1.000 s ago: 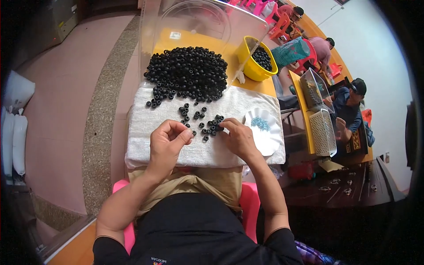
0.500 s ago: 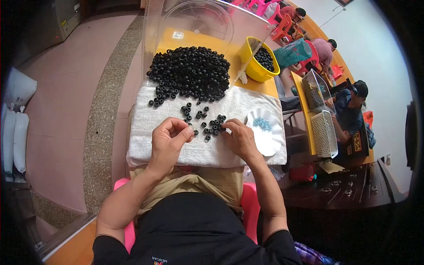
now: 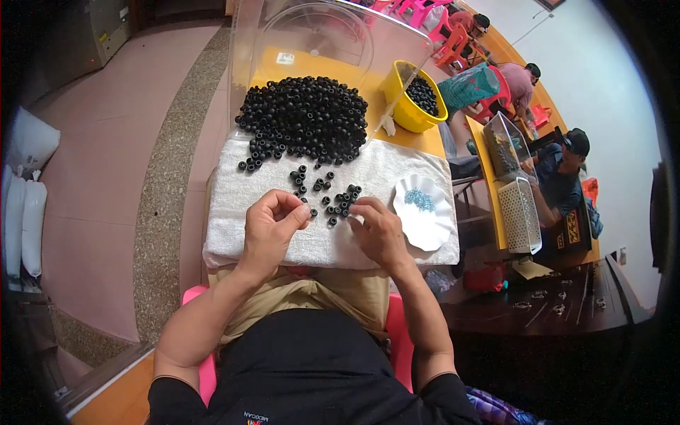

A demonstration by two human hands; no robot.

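My left hand (image 3: 273,230) is over the white towel (image 3: 234,212), thumb and forefinger pressed together in a pinch. What sits between the tips is too small to make out; black parts lie right beside them. My right hand (image 3: 381,232) is at the right of a loose cluster of small black ring-shaped parts (image 3: 343,202), its thumb and forefinger a little apart and nothing visible between them. More such parts lie scattered between the hands and the big heap of black parts (image 3: 304,117). Right of my right hand rests a white fluted dish (image 3: 425,230) with small bluish clear pieces (image 3: 419,200).
A clear plastic box (image 3: 244,64) lies open toward me around the heap. Beyond the dish stands a yellow tub (image 3: 404,106) of black parts. To the right, a person (image 3: 559,170) works beside a white perforated basket (image 3: 520,216). White sacks (image 3: 32,227) stand at far left.
My right hand has drawn slightly toward me and left, its fingers coming away from the cluster's right edge. The left hand keeps its pinch almost in place.
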